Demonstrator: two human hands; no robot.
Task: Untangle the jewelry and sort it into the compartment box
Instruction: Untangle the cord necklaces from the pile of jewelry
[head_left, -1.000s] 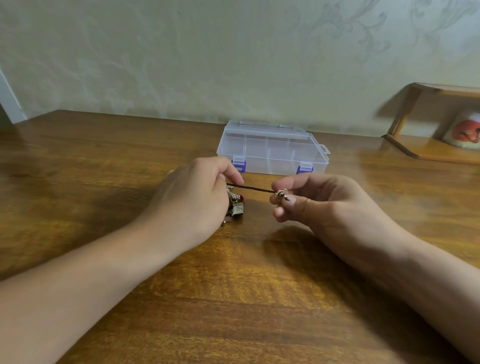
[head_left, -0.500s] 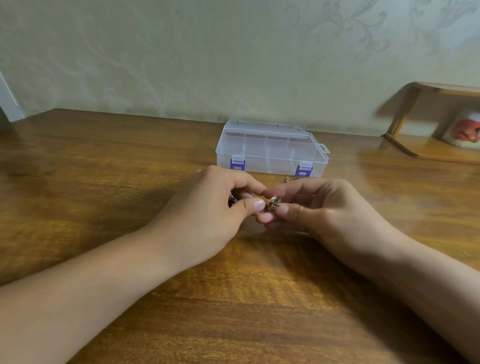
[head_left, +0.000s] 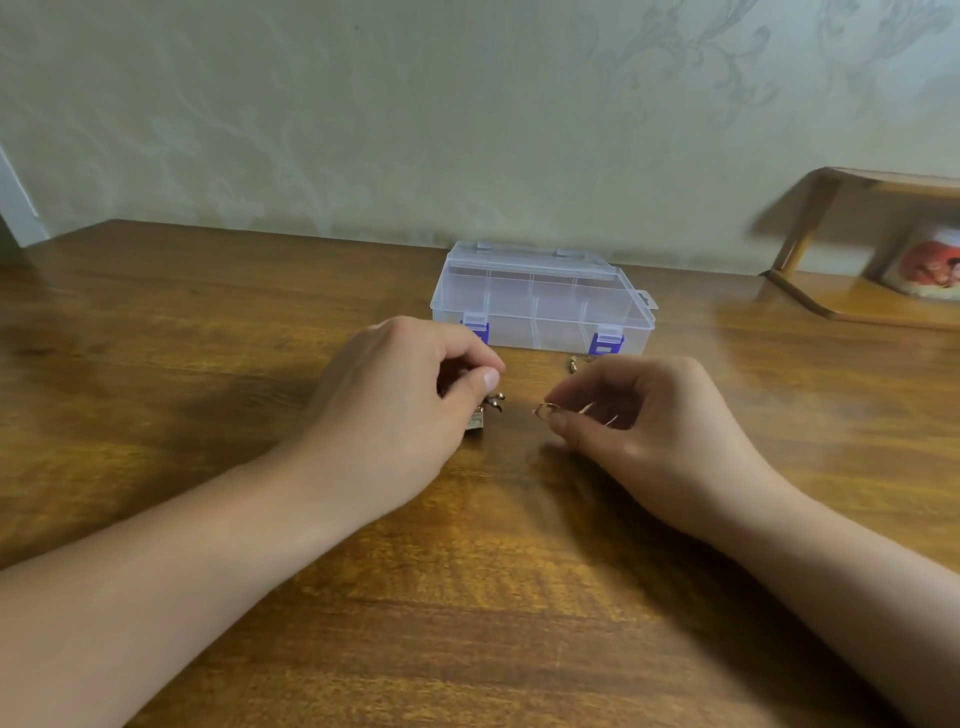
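A clear plastic compartment box (head_left: 540, 299) with blue latches stands closed on the wooden table (head_left: 156, 338), just beyond my hands. My left hand (head_left: 400, 395) grips a small clump of jewelry (head_left: 485, 413); a metal charm and small beads stick out below the thumb. My right hand (head_left: 639, 426) pinches a thin gold ring (head_left: 545, 410) between thumb and fingers. The two hands are a short gap apart. A small gold piece (head_left: 573, 364) lies on the table in front of the box, beyond my right hand.
A wooden shelf (head_left: 852, 296) sits at the far right with a round red-and-white object (head_left: 930, 265) under it. A pale patterned wall runs behind the table.
My hands were pulling a thin dark strand apart, then met fingertip to fingertip. Now they have parted again, the right one holding the gold ring alone.
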